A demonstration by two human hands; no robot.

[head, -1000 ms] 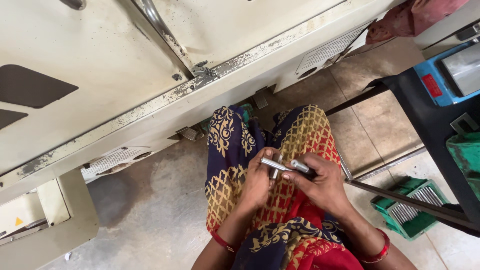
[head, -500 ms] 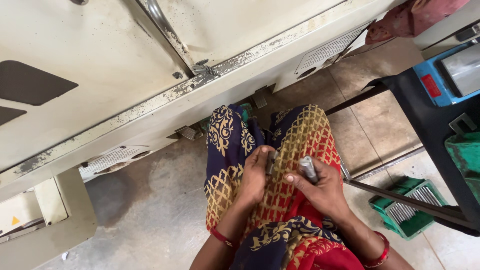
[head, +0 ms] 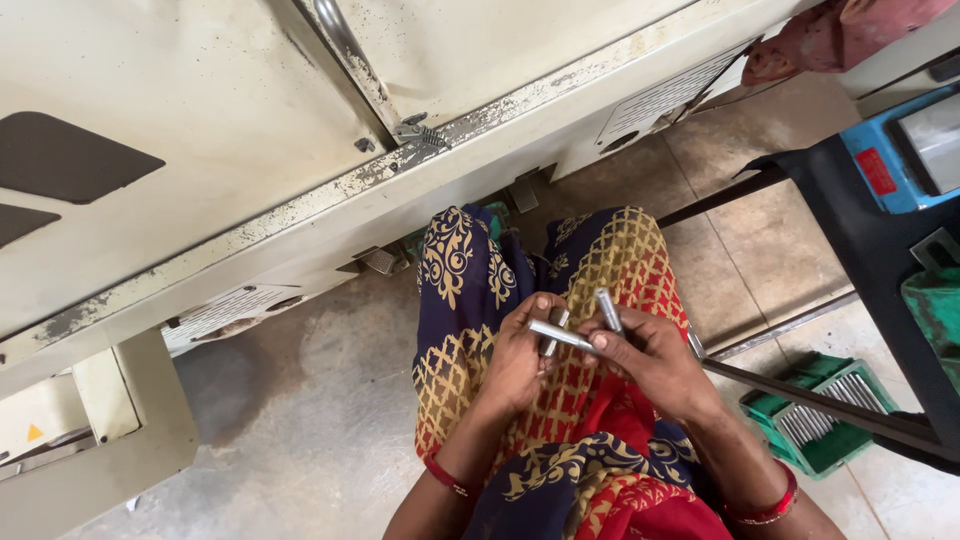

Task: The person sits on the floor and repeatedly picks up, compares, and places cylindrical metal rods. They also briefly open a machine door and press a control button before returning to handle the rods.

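Over my lap, both hands meet on short silver metal rods. My left hand (head: 520, 355) curls around the near end of one metal rod (head: 560, 335) lying crosswise, with another rod end showing inside its fingers. My right hand (head: 650, 365) pinches the other end of that crosswise rod and also holds a second metal rod (head: 607, 308) pointing upward. Below the hands lies my patterned navy, yellow and red garment (head: 470, 290).
A large cream machine housing (head: 250, 150) with worn paint fills the upper left, above a concrete floor (head: 300, 440). A green crate (head: 820, 415) filled with several metal rods sits at right, under a black stand (head: 850, 250) carrying a blue device (head: 900, 150).
A second ago the hands held a rod crosswise, then lowered close to the lap. Now they are raised again with one rod crosswise and another upright in the right hand.
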